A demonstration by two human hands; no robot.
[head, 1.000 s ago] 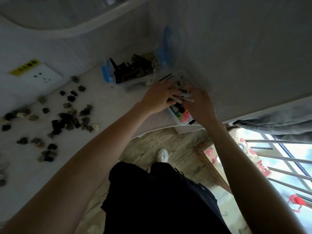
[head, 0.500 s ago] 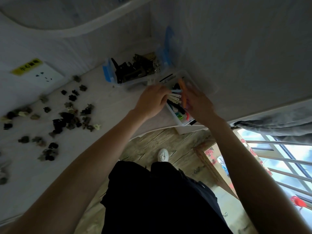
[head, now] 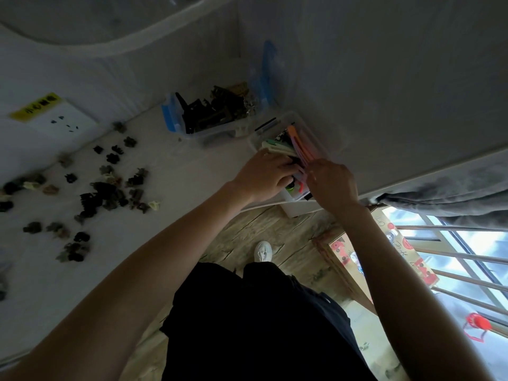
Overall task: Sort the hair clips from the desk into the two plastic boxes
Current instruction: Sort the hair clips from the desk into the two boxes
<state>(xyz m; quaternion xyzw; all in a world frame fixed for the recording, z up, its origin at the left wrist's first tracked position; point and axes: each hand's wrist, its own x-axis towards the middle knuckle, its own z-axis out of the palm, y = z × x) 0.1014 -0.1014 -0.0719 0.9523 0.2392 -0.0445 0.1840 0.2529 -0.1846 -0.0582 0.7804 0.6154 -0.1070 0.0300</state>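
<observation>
Clear plastic box point(head: 308, 125), near the desk's right end against the wall: holds long flat clips in mixed colours, cream ones at the left side, dark ones beneath. Both hands are over it.
Left hand point(head: 265, 176): fingers curled down into the box, on a bundle of cream clips point(head: 277, 148); whether they actually grip it cannot be told.
Right hand point(head: 331, 184): fingertips drawn together, pinching the near end of the orange clip point(head: 298, 145), which slants up and away over the box.
Second box point(head: 176, 119), clear with blue latches, just beside the first, toward the wall: filled with dark claw clips.
Loose clips point(head: 110, 192), dark and a few pale, scattered across the white desk point(head: 178, 171) well to the left of both boxes.
Wall socket point(head: 64, 122) with a yellow label above the scatter.
Below: black trousers, one white shoe point(head: 263, 251), wood-look floor.
</observation>
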